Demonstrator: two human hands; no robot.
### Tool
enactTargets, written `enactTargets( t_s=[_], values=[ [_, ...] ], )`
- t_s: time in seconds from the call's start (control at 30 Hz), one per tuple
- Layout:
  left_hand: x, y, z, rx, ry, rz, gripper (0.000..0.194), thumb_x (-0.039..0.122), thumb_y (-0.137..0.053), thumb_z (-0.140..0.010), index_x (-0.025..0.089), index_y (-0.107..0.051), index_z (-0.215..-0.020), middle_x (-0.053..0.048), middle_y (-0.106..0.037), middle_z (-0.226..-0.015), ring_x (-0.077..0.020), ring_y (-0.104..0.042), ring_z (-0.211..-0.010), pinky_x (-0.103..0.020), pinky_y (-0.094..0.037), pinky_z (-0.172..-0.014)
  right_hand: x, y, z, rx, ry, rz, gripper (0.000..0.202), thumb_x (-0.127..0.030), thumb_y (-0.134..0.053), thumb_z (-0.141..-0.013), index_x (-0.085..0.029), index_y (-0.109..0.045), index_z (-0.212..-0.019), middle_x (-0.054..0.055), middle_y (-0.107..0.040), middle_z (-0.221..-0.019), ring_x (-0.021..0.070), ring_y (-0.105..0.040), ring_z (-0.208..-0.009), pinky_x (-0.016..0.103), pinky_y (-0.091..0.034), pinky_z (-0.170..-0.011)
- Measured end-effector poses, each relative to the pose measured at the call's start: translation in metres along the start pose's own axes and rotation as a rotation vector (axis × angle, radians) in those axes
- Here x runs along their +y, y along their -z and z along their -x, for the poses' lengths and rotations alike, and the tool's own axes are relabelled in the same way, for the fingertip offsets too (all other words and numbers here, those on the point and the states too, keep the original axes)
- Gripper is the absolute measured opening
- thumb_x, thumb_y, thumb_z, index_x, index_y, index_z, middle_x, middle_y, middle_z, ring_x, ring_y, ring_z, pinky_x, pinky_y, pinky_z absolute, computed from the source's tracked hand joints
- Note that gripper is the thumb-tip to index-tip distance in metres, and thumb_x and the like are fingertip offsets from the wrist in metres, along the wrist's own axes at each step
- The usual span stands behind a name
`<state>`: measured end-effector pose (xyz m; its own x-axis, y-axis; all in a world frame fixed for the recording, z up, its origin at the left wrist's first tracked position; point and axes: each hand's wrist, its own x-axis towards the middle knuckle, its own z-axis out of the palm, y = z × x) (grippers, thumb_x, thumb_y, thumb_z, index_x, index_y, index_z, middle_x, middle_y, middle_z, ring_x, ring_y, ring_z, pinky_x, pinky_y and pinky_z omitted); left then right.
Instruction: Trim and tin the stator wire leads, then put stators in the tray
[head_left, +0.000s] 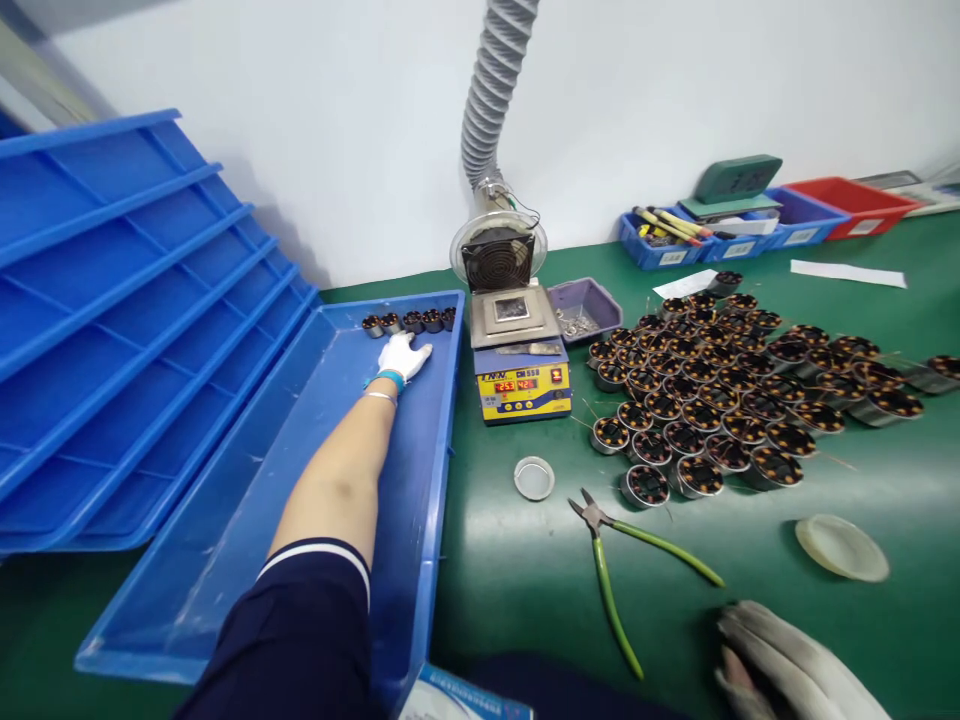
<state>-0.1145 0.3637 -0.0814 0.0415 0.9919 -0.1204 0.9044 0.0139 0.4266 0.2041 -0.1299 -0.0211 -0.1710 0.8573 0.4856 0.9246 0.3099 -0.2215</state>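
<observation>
My left hand (403,358), in a white glove, reaches into the far end of a long blue tray (300,500). Its thumb sticks out apart from the fingers, and I see nothing held. Just beyond the fingertips stands a row of small round parts with dark tops and copper-coloured spots (412,321), like motor stators in metal cups. At the lower right, my right hand (787,660), also gloved, rests on the green table with its fingers loosely bent and the thumb apart. Green-handled cutting pliers (600,520) lie with handles spread to the left of it.
Many similar round parts (705,385) crowd the table's right side, some with wires sticking out. A yellow-and-blue solder pot (523,385) stands beside the tray, under a grey hose (491,90). Stacked blue trays (150,330) lean at left. A shallow dish (841,547) and small metal lid (534,479) lie nearby.
</observation>
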Motion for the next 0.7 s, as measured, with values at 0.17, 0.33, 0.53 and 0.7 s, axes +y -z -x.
enactTargets(
  t_s=[0.17, 0.33, 0.53, 0.7],
  values=[
    [0.020, 0.010, 0.037, -0.096, -0.054, 0.063, 0.029, 0.027, -0.077, -0.084, 0.011, -0.072, -0.109, -0.015, -0.067, -0.139, -0.0319, -0.055, -0.139, -0.048, -0.037, -0.123, -0.015, 0.002, 0.003, 0.027, -0.202, -0.092, 0.017, -0.017, -0.061, -0.096, -0.018, -0.066, -0.112, 0.009, -0.076, -0.096, 0.0201, -0.077, -0.090, 0.029, -0.065, -0.079],
    [0.056, 0.029, 0.087, -0.037, -0.093, 0.196, 0.031, 0.028, -0.068, -0.083, 0.014, -0.072, -0.110, -0.011, -0.072, -0.134, -0.0299, -0.061, -0.133, -0.049, -0.039, -0.121, -0.012, 0.002, -0.035, 0.090, -0.167, -0.047, 0.043, -0.019, -0.066, -0.090, -0.013, -0.058, -0.132, 0.015, -0.071, -0.110, 0.0276, -0.071, -0.107, 0.051, -0.060, -0.101],
    [0.113, 0.059, 0.225, -0.114, -0.314, 0.555, 0.046, 0.047, -0.075, -0.075, 0.024, -0.073, -0.115, -0.006, -0.077, -0.121, -0.0280, -0.070, -0.117, -0.045, -0.052, -0.112, 0.014, -0.032, -0.093, -0.388, -0.211, 0.132, 0.049, -0.010, -0.054, -0.089, -0.011, -0.060, -0.138, 0.017, -0.073, -0.114, 0.0363, -0.059, -0.122, 0.070, -0.039, -0.112],
    [0.137, 0.051, 0.302, -0.616, 0.012, 0.845, 0.064, 0.067, -0.084, -0.063, 0.032, -0.069, -0.115, -0.007, -0.072, -0.129, -0.0302, -0.075, -0.106, -0.041, -0.065, -0.088, 0.013, -0.032, -0.099, -0.242, -0.237, -0.081, 0.045, -0.013, -0.056, -0.090, -0.013, -0.063, -0.135, 0.015, -0.073, -0.112, 0.0306, -0.062, -0.119, 0.067, -0.033, -0.119]
  ],
)
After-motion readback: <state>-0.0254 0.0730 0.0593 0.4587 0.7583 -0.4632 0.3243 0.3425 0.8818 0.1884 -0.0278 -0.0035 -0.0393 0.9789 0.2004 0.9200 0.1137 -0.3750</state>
